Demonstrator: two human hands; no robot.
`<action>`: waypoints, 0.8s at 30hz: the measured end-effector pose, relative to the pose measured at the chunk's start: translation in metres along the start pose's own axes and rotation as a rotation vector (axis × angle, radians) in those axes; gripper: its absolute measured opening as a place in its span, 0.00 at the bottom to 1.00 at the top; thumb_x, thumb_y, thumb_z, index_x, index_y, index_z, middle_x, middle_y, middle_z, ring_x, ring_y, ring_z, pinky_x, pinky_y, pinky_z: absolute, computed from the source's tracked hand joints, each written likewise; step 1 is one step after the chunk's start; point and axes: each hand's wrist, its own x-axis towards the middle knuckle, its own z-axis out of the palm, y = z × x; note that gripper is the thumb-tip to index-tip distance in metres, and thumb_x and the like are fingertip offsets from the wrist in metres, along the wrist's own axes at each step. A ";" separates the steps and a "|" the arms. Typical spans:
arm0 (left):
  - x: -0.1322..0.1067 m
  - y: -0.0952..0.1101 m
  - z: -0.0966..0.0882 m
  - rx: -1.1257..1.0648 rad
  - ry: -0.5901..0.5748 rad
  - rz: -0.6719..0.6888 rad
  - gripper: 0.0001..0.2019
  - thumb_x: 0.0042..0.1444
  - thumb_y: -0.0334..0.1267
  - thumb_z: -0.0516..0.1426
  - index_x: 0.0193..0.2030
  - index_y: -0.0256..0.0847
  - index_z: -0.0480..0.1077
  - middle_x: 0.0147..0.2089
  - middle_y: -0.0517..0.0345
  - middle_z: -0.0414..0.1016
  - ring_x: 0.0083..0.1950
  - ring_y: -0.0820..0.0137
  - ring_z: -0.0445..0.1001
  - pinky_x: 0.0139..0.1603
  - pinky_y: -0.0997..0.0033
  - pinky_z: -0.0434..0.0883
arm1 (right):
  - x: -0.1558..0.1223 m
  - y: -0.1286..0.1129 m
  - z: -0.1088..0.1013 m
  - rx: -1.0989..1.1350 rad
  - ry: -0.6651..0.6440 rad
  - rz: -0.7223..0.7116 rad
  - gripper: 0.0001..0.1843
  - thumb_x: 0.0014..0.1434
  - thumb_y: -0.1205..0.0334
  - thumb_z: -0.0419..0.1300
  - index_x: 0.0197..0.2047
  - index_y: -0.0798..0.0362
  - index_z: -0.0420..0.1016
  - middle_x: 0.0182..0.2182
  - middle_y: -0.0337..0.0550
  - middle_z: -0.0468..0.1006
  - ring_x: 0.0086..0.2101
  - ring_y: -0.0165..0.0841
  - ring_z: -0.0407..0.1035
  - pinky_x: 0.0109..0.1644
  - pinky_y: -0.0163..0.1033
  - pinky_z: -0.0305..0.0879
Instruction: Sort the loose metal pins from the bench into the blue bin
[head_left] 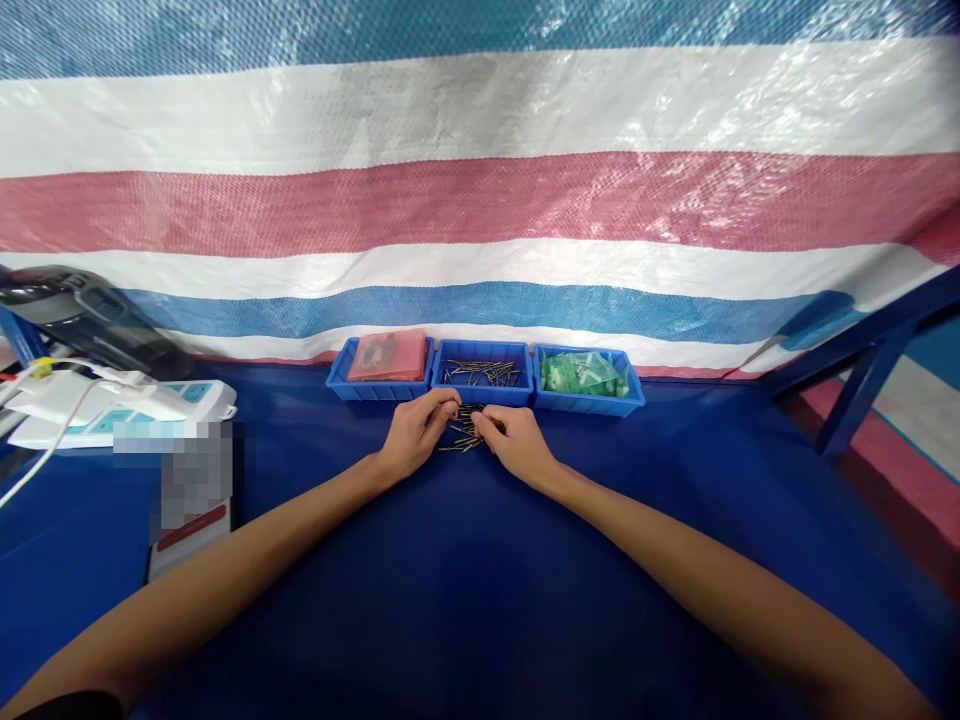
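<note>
My left hand (pixel 414 430) and my right hand (pixel 516 440) rest on the blue table cloth (pixel 465 580), close together, fingers curled over a small pile of thin metal pins (pixel 466 432). Both hands pinch at the pins; what sits between the fingertips is too small to make out. Just behind the hands stand three blue bins: the left bin (pixel 381 368) holds pink bags, the middle bin (pixel 482 372) holds more metal pins, the right bin (pixel 588 378) holds green bags.
A white device (pixel 112 405) with cables and a dark machine (pixel 82 315) sit at the left, with a blurred card (pixel 191 500) in front. A striped tarp (pixel 480 200) hangs behind. A blue frame (pixel 870 370) stands at the right.
</note>
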 end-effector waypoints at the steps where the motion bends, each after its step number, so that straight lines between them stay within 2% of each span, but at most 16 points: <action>1: 0.000 0.000 0.000 0.003 0.000 0.000 0.12 0.65 0.41 0.47 0.39 0.38 0.67 0.26 0.63 0.68 0.23 0.79 0.65 0.29 0.80 0.63 | 0.000 0.000 0.000 -0.002 0.000 -0.002 0.20 0.63 0.59 0.51 0.20 0.54 0.65 0.15 0.34 0.65 0.20 0.26 0.59 0.27 0.33 0.50; 5: 0.000 0.000 0.000 0.044 0.014 0.015 0.12 0.65 0.41 0.48 0.41 0.37 0.69 0.31 0.60 0.72 0.27 0.78 0.68 0.32 0.79 0.66 | 0.000 0.000 0.000 -0.013 -0.005 -0.007 0.20 0.63 0.59 0.50 0.21 0.54 0.66 0.15 0.34 0.65 0.20 0.26 0.58 0.27 0.33 0.50; 9: 0.002 -0.001 0.000 0.086 0.029 0.077 0.13 0.64 0.40 0.49 0.41 0.37 0.71 0.36 0.57 0.77 0.34 0.74 0.74 0.39 0.78 0.69 | 0.000 0.001 0.000 -0.017 -0.003 -0.007 0.20 0.63 0.59 0.51 0.21 0.54 0.66 0.15 0.34 0.65 0.20 0.26 0.58 0.28 0.33 0.50; 14: 0.004 -0.003 0.002 0.080 0.012 0.133 0.13 0.64 0.40 0.49 0.41 0.37 0.73 0.38 0.55 0.78 0.39 0.71 0.76 0.43 0.77 0.70 | 0.000 0.000 0.000 -0.016 -0.001 -0.016 0.19 0.63 0.60 0.51 0.20 0.54 0.65 0.15 0.33 0.64 0.20 0.26 0.57 0.27 0.33 0.49; 24: 0.008 -0.002 0.004 0.055 -0.230 0.116 0.12 0.65 0.39 0.49 0.43 0.38 0.71 0.40 0.57 0.78 0.40 0.72 0.76 0.43 0.78 0.69 | -0.001 0.003 0.002 -0.061 0.008 -0.041 0.18 0.61 0.62 0.52 0.19 0.54 0.60 0.16 0.33 0.60 0.20 0.25 0.54 0.27 0.33 0.47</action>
